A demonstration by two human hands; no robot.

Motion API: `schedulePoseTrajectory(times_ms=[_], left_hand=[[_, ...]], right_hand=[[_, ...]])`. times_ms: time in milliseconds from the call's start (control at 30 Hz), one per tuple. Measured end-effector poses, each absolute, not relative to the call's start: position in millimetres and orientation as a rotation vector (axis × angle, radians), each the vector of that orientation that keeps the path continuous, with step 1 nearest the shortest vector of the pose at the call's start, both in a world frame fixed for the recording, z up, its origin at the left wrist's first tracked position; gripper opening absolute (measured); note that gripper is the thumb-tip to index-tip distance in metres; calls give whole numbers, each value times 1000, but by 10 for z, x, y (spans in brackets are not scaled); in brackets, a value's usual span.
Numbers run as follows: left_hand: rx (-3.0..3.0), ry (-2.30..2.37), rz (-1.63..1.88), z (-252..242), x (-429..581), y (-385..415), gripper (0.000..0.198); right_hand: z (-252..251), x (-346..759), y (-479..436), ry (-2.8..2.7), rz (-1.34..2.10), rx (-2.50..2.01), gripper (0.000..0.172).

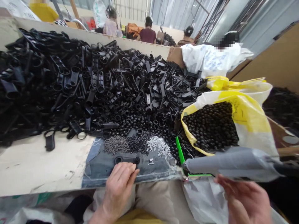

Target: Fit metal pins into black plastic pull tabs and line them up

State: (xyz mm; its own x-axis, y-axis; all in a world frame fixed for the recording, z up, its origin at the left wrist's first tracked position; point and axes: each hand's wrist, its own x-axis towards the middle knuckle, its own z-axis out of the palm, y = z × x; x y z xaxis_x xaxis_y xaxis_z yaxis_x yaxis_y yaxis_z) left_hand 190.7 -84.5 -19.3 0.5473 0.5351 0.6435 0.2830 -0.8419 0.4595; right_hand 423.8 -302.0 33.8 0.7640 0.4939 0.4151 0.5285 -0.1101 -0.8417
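A black plastic arm [127,159] with a ring at its left end lies on the dark mat [98,169] near the table's front edge. My left hand [120,180] has its fingers bent together against the front side of this arm, hiding part of it. Just behind lie small piles of brownish bits [115,145], tiny black bits [138,141] and silver rivets [160,146]. At the right, my right hand [247,194] is blurred just below a grey, tool-like cylinder [226,163]. Whether it holds anything is unclear.
A large heap of black plastic parts [77,81] fills the back of the table. Black balls fill a yellow-and-white sack [254,121] at right. A green-edged piece [179,151] stands by the mat. Other people [148,32] sit farther back.
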Motion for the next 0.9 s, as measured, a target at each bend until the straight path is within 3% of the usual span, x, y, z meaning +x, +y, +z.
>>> schedulePoseTrajectory(times_ms=[67,133,267,333,500,900], left_hand=[[2490,663,1178,-192,1899,-836,11],[2492,663,1151,-176,1879,-826,10],[2506,729,1115,-145,1817,-816,21],[2502,776,1122,-149,1800,-815,32],[2504,765,1191,-206,1854,-810,35],[2484,749,1177,-270,1853,-878,48]], right_hand=[[465,4372,-2723,-904,136,-1502,67],[607,4416,-2395,-1013,331,-1397,75],[765,4356,-1965,-1125,502,-1322,40],[726,4324,-1883,-1115,557,-1299,31],[459,4225,-1735,-1003,519,-1259,22],[203,4009,-1232,-896,432,-1135,21]])
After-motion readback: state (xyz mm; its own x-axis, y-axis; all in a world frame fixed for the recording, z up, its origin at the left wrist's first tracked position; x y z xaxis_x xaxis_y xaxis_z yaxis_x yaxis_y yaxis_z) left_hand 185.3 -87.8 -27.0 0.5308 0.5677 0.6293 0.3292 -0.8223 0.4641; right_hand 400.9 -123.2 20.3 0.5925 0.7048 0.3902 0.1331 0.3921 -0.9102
